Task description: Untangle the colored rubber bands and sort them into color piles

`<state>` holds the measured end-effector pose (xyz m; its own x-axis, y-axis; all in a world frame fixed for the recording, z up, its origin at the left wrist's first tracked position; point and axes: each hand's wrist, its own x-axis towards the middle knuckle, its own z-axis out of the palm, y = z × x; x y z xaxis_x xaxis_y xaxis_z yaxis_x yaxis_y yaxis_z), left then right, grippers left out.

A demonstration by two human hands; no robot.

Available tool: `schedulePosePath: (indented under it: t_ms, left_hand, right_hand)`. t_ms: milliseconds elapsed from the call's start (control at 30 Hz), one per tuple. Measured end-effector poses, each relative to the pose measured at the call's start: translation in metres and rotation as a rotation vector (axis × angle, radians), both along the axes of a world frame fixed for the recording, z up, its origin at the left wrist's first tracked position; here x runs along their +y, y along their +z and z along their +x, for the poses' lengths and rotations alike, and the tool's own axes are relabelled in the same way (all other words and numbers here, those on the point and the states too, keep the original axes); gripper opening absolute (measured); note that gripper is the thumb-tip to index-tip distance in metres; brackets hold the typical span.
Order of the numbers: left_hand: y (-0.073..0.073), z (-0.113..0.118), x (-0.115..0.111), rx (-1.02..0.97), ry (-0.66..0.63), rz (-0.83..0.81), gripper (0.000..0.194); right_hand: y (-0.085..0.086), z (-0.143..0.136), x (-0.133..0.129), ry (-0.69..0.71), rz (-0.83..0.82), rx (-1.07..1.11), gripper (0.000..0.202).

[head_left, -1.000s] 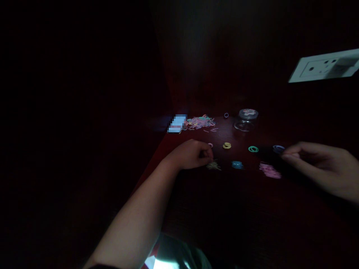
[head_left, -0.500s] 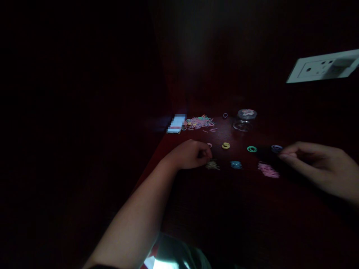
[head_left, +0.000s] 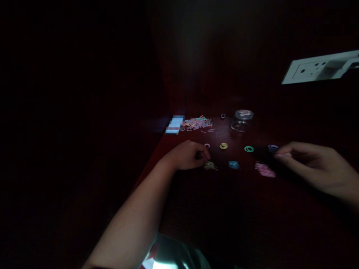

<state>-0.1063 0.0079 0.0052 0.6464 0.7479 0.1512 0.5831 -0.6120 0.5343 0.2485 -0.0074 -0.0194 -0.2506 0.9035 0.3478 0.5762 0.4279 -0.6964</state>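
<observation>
My left hand [head_left: 192,155] rests on the dark table with fingers curled down, tips at the edge of a small olive-yellow pile of rubber bands [head_left: 210,165]. A pink band [head_left: 206,146] lies just beyond its knuckles. On the right, my right hand [head_left: 316,164] has thumb and forefinger pinched together beside purple bands [head_left: 273,148]. Whatever either hand's fingers hold is too small to see. Between the hands lie yellow bands [head_left: 223,146], green bands [head_left: 249,149], a blue pile [head_left: 233,164] and a pink pile [head_left: 265,169].
A mixed heap of coloured bands [head_left: 198,123] lies at the back, next to a phone with a lit screen [head_left: 175,124]. A lidded clear jar [head_left: 242,121] stands farther right, with a single dark ring [head_left: 223,116] left of it. A wall socket [head_left: 316,69] is at upper right.
The whole view has shifted slightly, so the table items appear a little farther left. Both hands keep nearly the same pose and place among the bands.
</observation>
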Motion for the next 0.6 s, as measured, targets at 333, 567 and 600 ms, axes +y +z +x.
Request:
schedulePosePath:
  t_ms: [333, 567, 600]
  left_hand:
    - [0.0006, -0.0004, -0.0001, 0.003, -0.015, -0.035, 0.018]
    - [-0.0008, -0.0001, 0.0012, -0.01, -0.018, -0.031, 0.018]
    - [-0.001, -0.0003, 0.0014, -0.01, -0.018, -0.029, 0.017]
  right_hand:
    - [-0.0013, 0.0006, 0.0001, 0.011, 0.006, -0.026, 0.035]
    - [0.0017, 0.0001, -0.0007, 0.014, 0.008, -0.029, 0.04]
    - [0.0021, -0.0005, -0.0008, 0.017, 0.001, -0.024, 0.04]
